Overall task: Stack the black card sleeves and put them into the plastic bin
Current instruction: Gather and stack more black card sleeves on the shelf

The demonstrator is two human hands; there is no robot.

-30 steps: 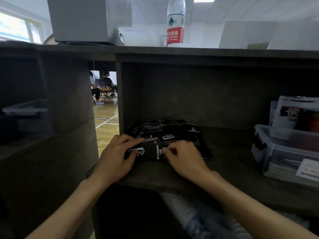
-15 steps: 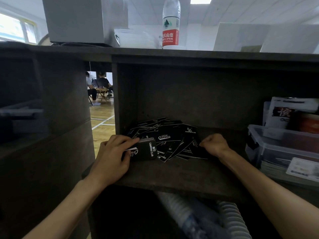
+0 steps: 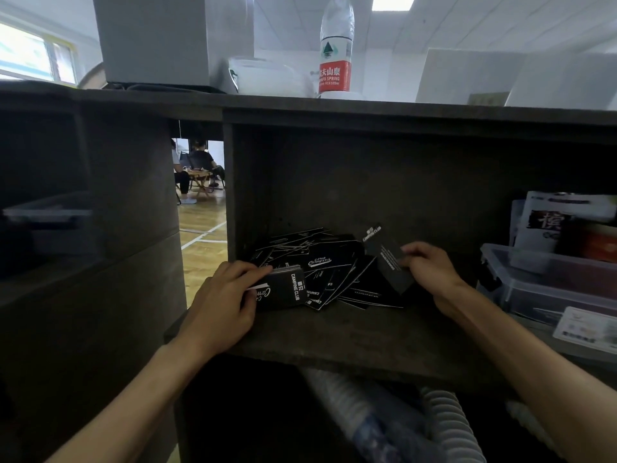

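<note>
Left hand grips a squared stack of black card sleeves at the near left of the shelf. Right hand pinches a single sleeve, raised and tilted above the loose pile of sleeves between the hands. The clear plastic bin stands at right, apart from the pile. A water bottle stands on the shelf top.

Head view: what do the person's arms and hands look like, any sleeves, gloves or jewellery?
Both forearms are bare as far as the frame shows; no sleeve is in view. The left hand and right hand wear no gloves, and no watch, ring or wristband shows on either wrist.
</note>
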